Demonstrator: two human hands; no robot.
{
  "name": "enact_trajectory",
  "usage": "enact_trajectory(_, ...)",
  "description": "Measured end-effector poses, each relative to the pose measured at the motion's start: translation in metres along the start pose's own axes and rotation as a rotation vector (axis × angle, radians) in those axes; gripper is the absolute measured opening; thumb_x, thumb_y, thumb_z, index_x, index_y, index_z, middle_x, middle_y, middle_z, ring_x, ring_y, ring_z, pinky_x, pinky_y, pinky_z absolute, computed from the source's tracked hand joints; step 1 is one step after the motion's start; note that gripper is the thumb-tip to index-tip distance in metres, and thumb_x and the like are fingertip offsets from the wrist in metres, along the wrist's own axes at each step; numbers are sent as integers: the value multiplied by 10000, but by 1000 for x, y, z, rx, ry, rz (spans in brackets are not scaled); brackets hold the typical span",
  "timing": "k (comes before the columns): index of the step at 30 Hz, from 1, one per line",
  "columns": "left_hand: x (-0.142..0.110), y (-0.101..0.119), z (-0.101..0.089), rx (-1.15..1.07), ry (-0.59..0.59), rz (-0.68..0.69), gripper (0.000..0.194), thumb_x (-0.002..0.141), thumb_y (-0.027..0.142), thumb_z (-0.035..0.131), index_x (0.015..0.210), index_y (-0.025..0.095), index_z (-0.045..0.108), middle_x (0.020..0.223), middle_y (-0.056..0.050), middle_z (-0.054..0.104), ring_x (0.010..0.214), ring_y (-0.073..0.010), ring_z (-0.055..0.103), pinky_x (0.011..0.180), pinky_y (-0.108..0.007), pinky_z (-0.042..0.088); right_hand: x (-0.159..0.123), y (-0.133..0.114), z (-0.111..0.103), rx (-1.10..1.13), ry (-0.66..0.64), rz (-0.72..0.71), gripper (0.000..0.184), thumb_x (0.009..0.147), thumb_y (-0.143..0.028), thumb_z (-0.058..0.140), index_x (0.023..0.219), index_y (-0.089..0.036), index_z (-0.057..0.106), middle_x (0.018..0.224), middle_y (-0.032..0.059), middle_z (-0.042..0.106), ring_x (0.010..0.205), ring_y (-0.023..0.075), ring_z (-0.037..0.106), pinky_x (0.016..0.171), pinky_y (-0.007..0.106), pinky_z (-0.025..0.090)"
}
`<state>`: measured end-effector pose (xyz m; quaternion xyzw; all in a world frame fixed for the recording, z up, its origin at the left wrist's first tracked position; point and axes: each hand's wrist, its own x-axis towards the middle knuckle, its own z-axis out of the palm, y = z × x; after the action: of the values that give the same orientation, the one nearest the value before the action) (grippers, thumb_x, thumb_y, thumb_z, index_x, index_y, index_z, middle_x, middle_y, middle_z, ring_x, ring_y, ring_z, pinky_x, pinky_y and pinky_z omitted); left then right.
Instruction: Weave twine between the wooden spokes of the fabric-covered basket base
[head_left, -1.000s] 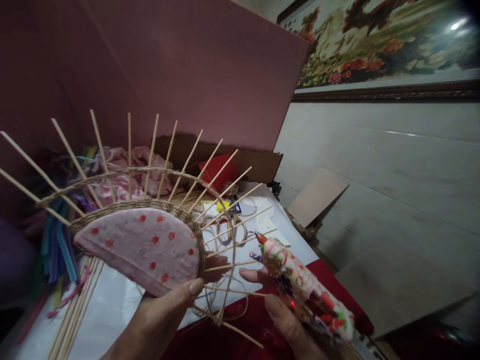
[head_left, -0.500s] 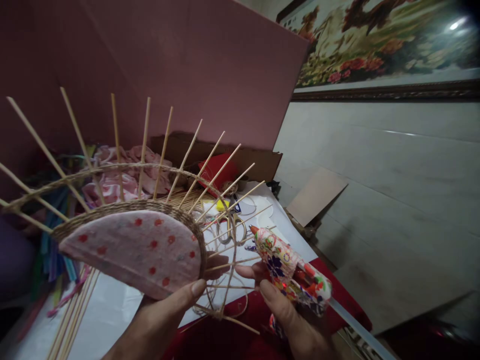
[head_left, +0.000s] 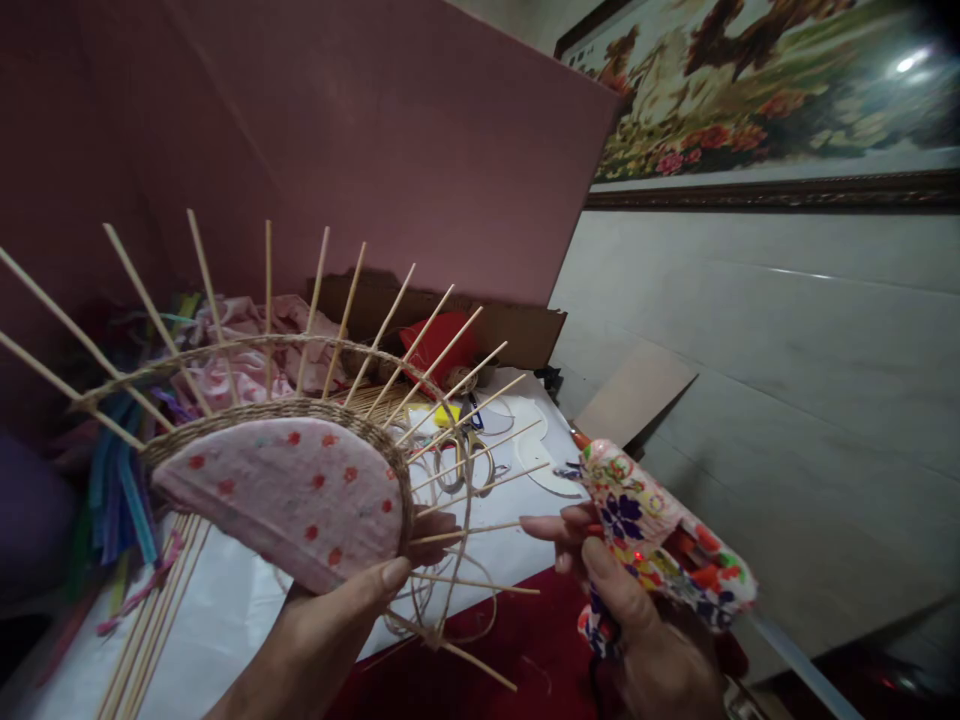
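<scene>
My left hand [head_left: 330,610] is closed around the lower right edge of a half-round woven piece, thumb in front and fingers behind. Its face is pink cloth [head_left: 277,500] with red spots, edged by a band of coiled twine [head_left: 300,412]. Thin wooden sticks [head_left: 268,285] fan outward from that band, and a braided cord [head_left: 255,345] crosses them in an arc. My right hand [head_left: 637,630] grips a hot glue gun [head_left: 660,530] wrapped in flowered material, its nozzle pointing up and left. A clear glue stick [head_left: 802,660] projects from its back. The index finger reaches toward the stick tips.
Scissors [head_left: 454,460], loose twine and a white cut-out shape [head_left: 544,460] lie on the white table sheet [head_left: 232,600]. Behind are pink cloth [head_left: 240,320], a red pouch [head_left: 442,345] and cardboard [head_left: 517,330]. Colourful strips [head_left: 120,490] hang at left; loose sticks [head_left: 161,610] lie nearby.
My right hand has moved right with the glue gun, away from the woven piece. The woven piece has turned slightly, its left side shifting right and down in view.
</scene>
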<state>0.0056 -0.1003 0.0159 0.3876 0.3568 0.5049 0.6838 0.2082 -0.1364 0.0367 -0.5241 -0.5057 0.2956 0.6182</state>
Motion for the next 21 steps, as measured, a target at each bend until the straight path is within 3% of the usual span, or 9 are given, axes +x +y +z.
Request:
enact_trajectory(4,-2,6,2,-57,2,-45,252,724,265,608,923,180,737,1013,-93,731,1065,-321,581,981,-420,393,3,-3,-3,57,70,42,209,828,-405,554,929,-238,629,870,40,725,760,191,642,741,328,516)
enact_trajectory(8,-2,9,-1,-209,-6,-150,281,758,211,559,990,183,715,1109,-77,696,1115,-300,553,994,-415,384,3,-11,3,75,-17,37,224,785,-434,602,891,-242,644,865,34,723,796,221,652,781,368,510)
enact_trajectory(12,-3,12,-1,-340,-32,-263,363,768,248,539,1106,187,655,1103,-96,696,1089,-323,570,931,-474,434,2,-22,15,84,-158,106,267,781,-476,587,876,-234,647,923,53,715,603,183,626,639,364,537)
enact_trajectory(15,-4,14,1,-373,-61,-284,451,778,223,515,1226,206,563,1094,-75,703,1052,-311,595,887,-456,471,3,-26,21,123,-214,173,322,787,-508,561,885,-214,649,940,62,703,503,139,579,562,328,523)
enact_trajectory(21,-3,8,-2,-338,-169,-237,465,788,221,482,1248,200,540,1068,-77,710,1068,-310,579,881,-438,469,3,-27,22,53,-261,163,304,804,-487,559,915,-228,676,642,0,643,656,159,614,721,298,508)
